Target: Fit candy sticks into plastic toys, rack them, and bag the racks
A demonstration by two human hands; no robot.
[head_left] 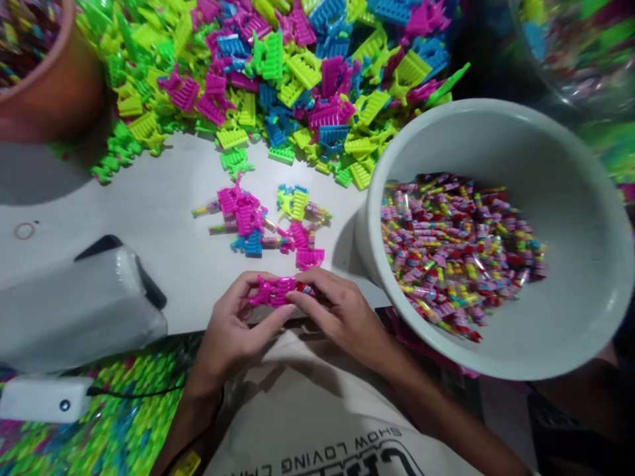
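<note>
My left hand (239, 327) grips a magenta plastic toy piece (269, 293) with ridged slots, close in front of my shirt. At the piece's right end, my right hand (338, 309) pinches a small wrapped candy tube (306, 289), mostly covered by the fingers. Whether the tube sits inside the piece I cannot tell. Just beyond my hands lie several magenta, blue and yellow pieces (243, 210) with candy tubes sticking out of them. A grey-white bucket (501, 119) at the right contains many wrapped candy tubes (446, 244).
A large heap of coloured plastic pieces (297, 66) covers the far side of the white table (149, 198). An orange tub (59, 86) stands far left. At left are a plastic-wrapped pack (74, 304), a dark phone-like object (151, 284) and a white power bank (44, 400) with a cable.
</note>
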